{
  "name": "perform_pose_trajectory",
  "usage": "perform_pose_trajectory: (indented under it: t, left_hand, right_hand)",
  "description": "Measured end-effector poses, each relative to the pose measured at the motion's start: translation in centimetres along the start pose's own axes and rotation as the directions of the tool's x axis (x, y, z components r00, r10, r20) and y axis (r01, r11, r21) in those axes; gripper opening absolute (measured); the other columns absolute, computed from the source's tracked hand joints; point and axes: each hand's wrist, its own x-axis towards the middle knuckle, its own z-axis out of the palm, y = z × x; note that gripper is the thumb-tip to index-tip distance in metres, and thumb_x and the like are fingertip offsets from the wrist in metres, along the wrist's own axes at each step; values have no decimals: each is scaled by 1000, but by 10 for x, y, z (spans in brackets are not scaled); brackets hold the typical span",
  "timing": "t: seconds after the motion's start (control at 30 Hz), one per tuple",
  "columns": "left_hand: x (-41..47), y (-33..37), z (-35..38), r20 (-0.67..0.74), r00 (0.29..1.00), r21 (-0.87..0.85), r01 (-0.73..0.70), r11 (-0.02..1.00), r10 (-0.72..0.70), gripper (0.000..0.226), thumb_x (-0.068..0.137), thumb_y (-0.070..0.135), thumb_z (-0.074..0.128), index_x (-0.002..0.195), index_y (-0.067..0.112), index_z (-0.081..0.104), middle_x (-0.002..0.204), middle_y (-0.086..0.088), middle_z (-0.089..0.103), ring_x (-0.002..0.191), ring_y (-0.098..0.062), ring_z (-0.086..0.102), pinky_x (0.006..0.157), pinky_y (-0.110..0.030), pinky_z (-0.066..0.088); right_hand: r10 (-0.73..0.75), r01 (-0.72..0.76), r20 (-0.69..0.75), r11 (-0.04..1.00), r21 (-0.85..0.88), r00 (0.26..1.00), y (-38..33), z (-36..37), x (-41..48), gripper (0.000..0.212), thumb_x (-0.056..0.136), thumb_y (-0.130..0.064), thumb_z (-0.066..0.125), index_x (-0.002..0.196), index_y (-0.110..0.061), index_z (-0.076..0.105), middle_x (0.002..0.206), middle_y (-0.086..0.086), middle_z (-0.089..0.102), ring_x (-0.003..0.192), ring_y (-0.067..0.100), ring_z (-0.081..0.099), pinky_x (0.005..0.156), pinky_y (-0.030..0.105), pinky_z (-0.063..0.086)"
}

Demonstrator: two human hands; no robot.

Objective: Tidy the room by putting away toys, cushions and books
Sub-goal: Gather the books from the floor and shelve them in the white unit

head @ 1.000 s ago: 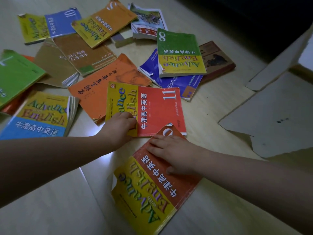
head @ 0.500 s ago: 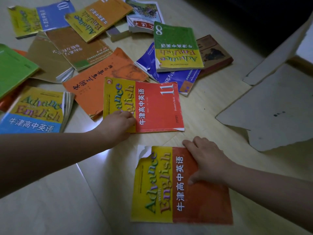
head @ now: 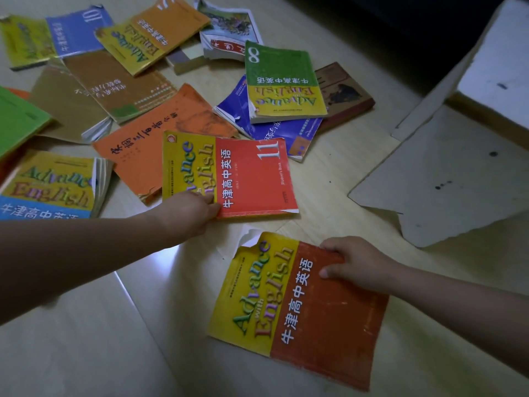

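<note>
Two at once: pinching the near edge of the red-and-yellow paperback textbook numbered 11 (head: pixel 246 179) with the left hand (head: pixel 189 213), gripping the far right corner of the torn orange-and-yellow paperback textbook (head: pixel 315 316) with the right hand (head: pixel 355 265). Lying flat on the pale floor (head: pixel 86 339), just apart, number 11 beyond and leftward, long sides roughly parallel.

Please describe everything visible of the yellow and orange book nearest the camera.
The nearest book is a worn paperback, yellow on its left, dark orange on its right, titled Advance with English. Its top left corner is torn, showing white paper beneath. It lies face up on the floor, slightly askew. The right hand grips its top edge.
</note>
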Motion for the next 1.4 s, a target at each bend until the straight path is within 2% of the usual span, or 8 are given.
perform_pose_trajectory:
  t: [0.33, 0.57, 0.7, 0.8, 0.93, 1.1, 1.23, 1.4]
  left_hand:
    - [-2, 6, -5, -44, 998, -91, -41, 995, 37, 44, 95, 27, 45, 139, 20, 46, 132, -2, 57, 112, -24, 58, 82, -29, 46]
    - [-5, 1, 14, -110, 971, -120, -227, 966, 215, 51, 85, 26, 37, 132, 14, 54, 122, -7, 61, 96, -30, 62, 74, -34, 51]
    - [-8, 0, 24, -174, 909, -106, -399, 911, 378, 49, 73, 30, 39, 108, 13, 69, 102, -5, 71, 76, -21, 67, 56, -21, 52]
    - [-7, 5, 19, -178, 870, -198, -490, 849, 460, 36, 83, 29, 43, 105, 18, 69, 110, 0, 69, 89, -20, 66, 67, -23, 53]
    - [-17, 15, 3, -228, 969, -529, -207, 823, 97, 23, 89, 28, 63, 109, 19, 68, 103, 2, 67, 92, -19, 62, 78, -27, 47]
    - [-32, 35, 7, -43, 970, -743, 130, 657, -240, 23, 81, 39, 72, 68, 22, 61, 66, 12, 58, 62, -2, 52, 58, -25, 40]
    - [-45, 48, 20, 299, 906, -826, 403, 394, -300, 40, 80, 47, 70, 57, 14, 66, 51, 4, 66, 49, -6, 61, 59, -21, 50]
    - [-45, 54, 22, 419, 856, -869, 475, 140, -301, 41, 81, 43, 72, 70, 3, 73, 68, -9, 74, 67, -23, 72, 71, -30, 60]
  right_hand:
    - [176, 4, -252, 812, 583, 952, 5, -38, -15, 16, 87, 0, 63, 103, 0, 68, 75, 2, 72, 59, 8, 68, 54, 14, 52]
    - [272, 5, -285, 716, 698, 919, 3, -48, -22, 9, 91, -5, 60, 95, -9, 68, 60, -3, 71, 49, 8, 66, 47, 15, 51]
    - [318, -12, -291, 693, 721, 902, 5, -47, -20, 9, 91, -9, 62, 95, -12, 69, 63, -2, 72, 53, 11, 68, 49, 18, 52]
    - [333, -31, -299, 713, 700, 894, 7, -44, -17, 9, 90, -10, 64, 96, -12, 70, 68, 0, 73, 55, 13, 69, 56, 23, 56]
    - [352, -67, -303, 743, 666, 886, 8, -38, -14, 12, 90, -12, 65, 100, -11, 71, 74, 3, 73, 54, 12, 68, 57, 23, 56]
    - [331, -77, -316, 788, 610, 889, 7, -36, -9, 9, 89, -14, 66, 95, -14, 72, 74, 4, 74, 56, 14, 69, 58, 23, 56]
    - [257, -98, -346, 904, 415, 902, -1, -40, 5, 9, 77, -41, 70, 85, -37, 73, 81, -7, 75, 78, 19, 72, 87, 43, 55]
    - [66, -3, -343, 983, 182, 937, -30, -42, 35, 17, 89, -19, 67, 104, -12, 70, 98, 7, 71, 95, 24, 66, 87, 33, 50]
